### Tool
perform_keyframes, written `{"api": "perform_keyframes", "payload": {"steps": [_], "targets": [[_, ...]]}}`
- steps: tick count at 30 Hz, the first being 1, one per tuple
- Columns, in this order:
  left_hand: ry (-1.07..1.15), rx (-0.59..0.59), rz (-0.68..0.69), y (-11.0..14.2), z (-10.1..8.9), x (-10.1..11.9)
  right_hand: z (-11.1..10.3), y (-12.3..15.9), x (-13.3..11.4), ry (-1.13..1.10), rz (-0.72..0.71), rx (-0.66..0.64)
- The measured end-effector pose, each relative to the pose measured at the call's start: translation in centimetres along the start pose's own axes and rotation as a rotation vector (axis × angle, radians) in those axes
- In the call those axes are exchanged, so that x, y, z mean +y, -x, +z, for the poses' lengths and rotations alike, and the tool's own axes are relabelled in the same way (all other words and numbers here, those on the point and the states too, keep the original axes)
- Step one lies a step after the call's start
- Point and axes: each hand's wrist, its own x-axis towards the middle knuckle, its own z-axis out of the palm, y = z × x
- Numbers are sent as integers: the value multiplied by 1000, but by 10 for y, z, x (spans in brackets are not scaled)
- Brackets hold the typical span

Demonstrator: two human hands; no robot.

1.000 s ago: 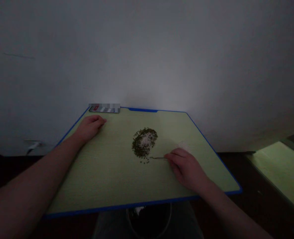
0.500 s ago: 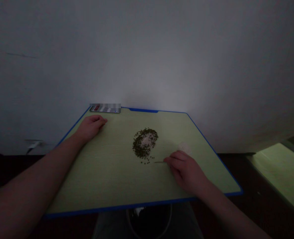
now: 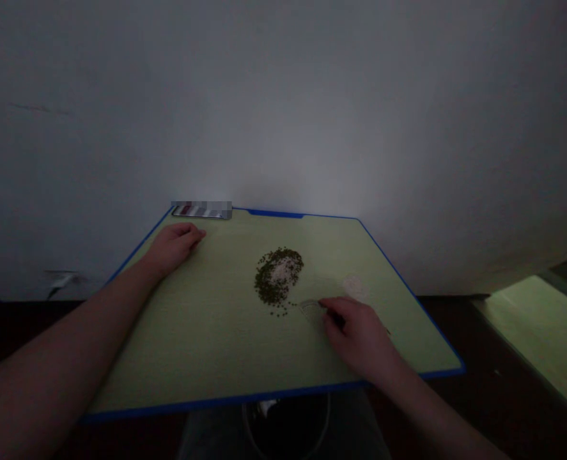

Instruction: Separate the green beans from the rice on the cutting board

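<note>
My right hand (image 3: pixel 357 329) is closed around a thin stick (image 3: pixel 310 305). The stick's tip is smeared by motion and points left, just beside the lower right edge of a bean pile. That pile of small dark green beans (image 3: pixel 268 287) lies mid-table, with white grains (image 3: pixel 281 271) like rice in its middle. A few loose beans are scattered at its lower edge. Behind my right hand is a small patch of pale grains (image 3: pixel 355 285). My left hand (image 3: pixel 175 246) rests at the table's left side, fingers curled together, with nothing visible in them.
The light wood-look table (image 3: pixel 192 358) has a blue edge and stands against a grey wall (image 3: pixel 283 115). A phone (image 3: pixel 201 211) lies at its back left corner. Below the front edge is a dark round bin (image 3: pixel 287 428). Another pale surface (image 3: pixel 542 338) stands at the right.
My right hand has shifted slightly, and the stick's tip now blurs in a sweep beside the loose beans. My left hand stays in place.
</note>
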Motion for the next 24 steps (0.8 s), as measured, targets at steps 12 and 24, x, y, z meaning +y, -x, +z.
{"api": "perform_keyframes", "payload": {"steps": [12,24], "targets": [[0,8,1,3,0,6,-18,-3,60,-14,163,115],[7,-3,14,0,1,-1,6,-13,12,113,-412,-75]]}}
